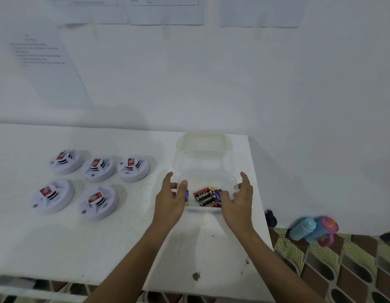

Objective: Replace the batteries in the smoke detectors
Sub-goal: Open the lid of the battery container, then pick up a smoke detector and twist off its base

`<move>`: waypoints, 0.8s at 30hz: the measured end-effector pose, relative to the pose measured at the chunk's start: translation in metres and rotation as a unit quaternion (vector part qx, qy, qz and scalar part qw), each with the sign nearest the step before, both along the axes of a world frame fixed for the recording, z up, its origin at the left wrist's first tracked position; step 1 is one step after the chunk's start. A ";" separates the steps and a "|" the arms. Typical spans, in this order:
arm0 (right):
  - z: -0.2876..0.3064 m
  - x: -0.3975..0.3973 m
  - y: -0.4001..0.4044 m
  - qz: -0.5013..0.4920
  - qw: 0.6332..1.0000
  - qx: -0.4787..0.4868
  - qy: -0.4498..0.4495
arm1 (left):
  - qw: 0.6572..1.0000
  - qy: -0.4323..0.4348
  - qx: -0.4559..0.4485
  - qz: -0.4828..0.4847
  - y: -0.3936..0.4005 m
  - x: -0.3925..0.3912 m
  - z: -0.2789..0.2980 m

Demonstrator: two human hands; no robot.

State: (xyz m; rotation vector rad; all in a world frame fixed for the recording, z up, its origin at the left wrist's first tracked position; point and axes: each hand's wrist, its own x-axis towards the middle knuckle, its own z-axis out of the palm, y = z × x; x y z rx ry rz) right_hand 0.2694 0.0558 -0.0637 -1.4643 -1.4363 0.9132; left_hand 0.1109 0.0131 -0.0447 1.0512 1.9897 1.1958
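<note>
White table (102, 248) against white wall (211, 84) (taped paper sheets (51, 68)), patterned floor (342, 270), two bottles (314, 230).

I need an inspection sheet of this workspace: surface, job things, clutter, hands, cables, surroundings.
Surface: white table, stained near the front edge.
Job things: five smoke detectors in two rows at left; clear container, lid open, holding loose batteries.
Clutter: nothing seen.
Hands: left hand and right hand at the container's two sides, fingers relaxed.
Cables: nothing seen.
Surroundings: papers on the wall; bottles on the patterned floor at right.
</note>
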 end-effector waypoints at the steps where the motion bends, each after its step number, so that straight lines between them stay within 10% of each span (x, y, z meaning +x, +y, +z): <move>1: 0.000 0.000 0.000 -0.001 1.000 0.003 -0.005 | 1.000 0.003 -0.002 -0.005 0.001 -0.001 0.001; 10: 0.027 -0.034 -0.011 -0.047 0.946 0.181 -0.264 | 0.997 0.016 0.003 -0.076 -0.004 -0.037 0.024; 24: 0.013 -0.236 -0.076 0.299 0.944 0.004 -0.136 | 0.985 0.155 -0.059 -0.048 -0.099 -0.249 0.026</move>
